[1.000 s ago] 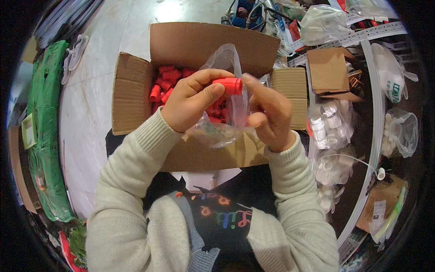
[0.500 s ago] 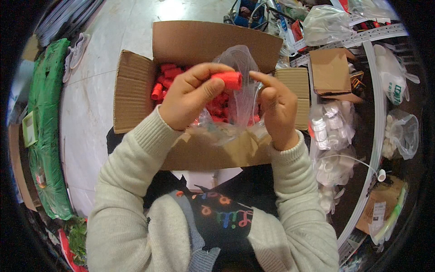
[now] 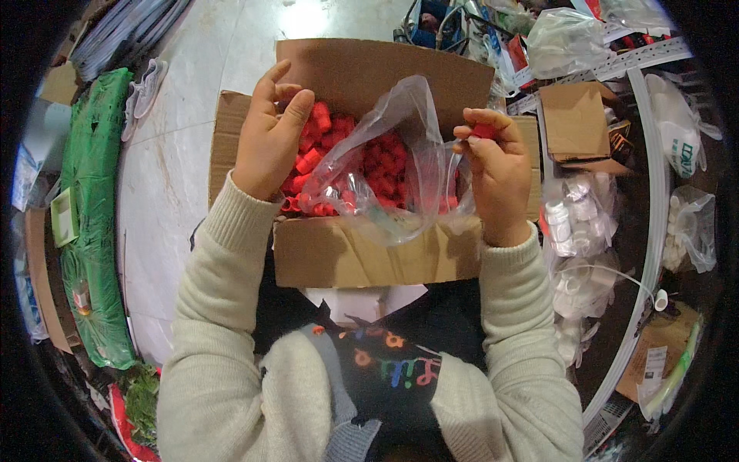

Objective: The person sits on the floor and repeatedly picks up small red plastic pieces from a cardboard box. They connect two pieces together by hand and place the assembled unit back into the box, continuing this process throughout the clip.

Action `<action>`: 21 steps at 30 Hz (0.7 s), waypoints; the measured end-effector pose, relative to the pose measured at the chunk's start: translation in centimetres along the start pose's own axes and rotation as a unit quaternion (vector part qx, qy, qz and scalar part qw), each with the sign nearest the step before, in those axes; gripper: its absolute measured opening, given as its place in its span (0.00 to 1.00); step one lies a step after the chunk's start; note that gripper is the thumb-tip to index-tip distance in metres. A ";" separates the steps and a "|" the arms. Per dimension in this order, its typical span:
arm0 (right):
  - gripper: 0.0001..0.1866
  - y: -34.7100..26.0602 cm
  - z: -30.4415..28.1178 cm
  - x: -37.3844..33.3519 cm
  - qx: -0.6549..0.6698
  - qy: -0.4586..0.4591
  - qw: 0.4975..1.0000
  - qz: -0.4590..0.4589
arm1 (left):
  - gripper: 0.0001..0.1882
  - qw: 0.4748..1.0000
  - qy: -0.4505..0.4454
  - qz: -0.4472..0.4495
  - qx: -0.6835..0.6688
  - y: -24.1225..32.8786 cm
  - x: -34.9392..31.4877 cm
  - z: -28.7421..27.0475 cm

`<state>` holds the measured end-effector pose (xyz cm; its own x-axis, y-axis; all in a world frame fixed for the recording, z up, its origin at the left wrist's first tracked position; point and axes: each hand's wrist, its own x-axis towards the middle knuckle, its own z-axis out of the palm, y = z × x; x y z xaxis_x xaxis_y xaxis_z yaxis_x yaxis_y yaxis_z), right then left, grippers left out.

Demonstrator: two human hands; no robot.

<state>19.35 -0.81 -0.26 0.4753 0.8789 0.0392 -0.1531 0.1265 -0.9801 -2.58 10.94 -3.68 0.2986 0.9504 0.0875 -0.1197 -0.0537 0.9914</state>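
Over the right side of an open cardboard box [image 3: 369,258], the fingers of my right hand [image 3: 499,169] are closed on a red pipe fitting [image 3: 483,131], which they partly cover. My left hand [image 3: 269,146] is raised above the box's left side, fingers apart and nothing in them. Beneath both hands, the box holds many short red tubular fittings [image 3: 385,165] in a loose heap. A clear plastic bag [image 3: 419,146] stands up crumpled among them, its edge close to my right hand.
Left of me lies a long green plastic-wrapped bundle [image 3: 96,223] on the floor, with a pair of pale shoes [image 3: 145,92] beside it. On the right, shelving holds bags of white fittings [image 3: 581,215] and a small brown carton [image 3: 573,123]. A white rail [image 3: 654,192] curves past them.
The red fitting has passed from my left hand to my right. My left hand has opened and moved left, and my right hand has drawn slightly right.
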 end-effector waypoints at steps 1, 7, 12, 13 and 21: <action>0.13 -0.1 0.1 -0.1 -0.007 -0.012 1.000 -0.005 | 0.18 0.999 -0.015 -0.020 -0.032 0.4 -0.2 -0.1; 0.17 -0.5 0.8 -1.1 -0.014 -0.081 0.996 -0.020 | 0.19 0.850 -0.083 -0.288 -0.433 2.1 -1.5 1.7; 0.21 -1.1 1.3 -1.0 0.087 -0.120 0.988 0.035 | 0.22 0.850 -0.131 -0.272 -0.432 1.8 -2.7 3.1; 0.21 -1.2 1.5 -1.1 0.141 -0.117 0.982 0.052 | 0.21 0.848 -0.140 -0.272 -0.433 1.9 -2.9 3.4; 0.18 -1.0 1.1 -1.4 0.049 -0.178 0.983 -0.024 | 0.20 0.828 -0.233 -0.270 -0.433 2.0 -3.9 3.7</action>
<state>17.84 -1.66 0.85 0.1536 0.9739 0.1670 -0.2297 0.1996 -0.9526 -0.53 5.98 -1.67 0.8391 0.5311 -0.1177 -0.4222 0.7722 0.4748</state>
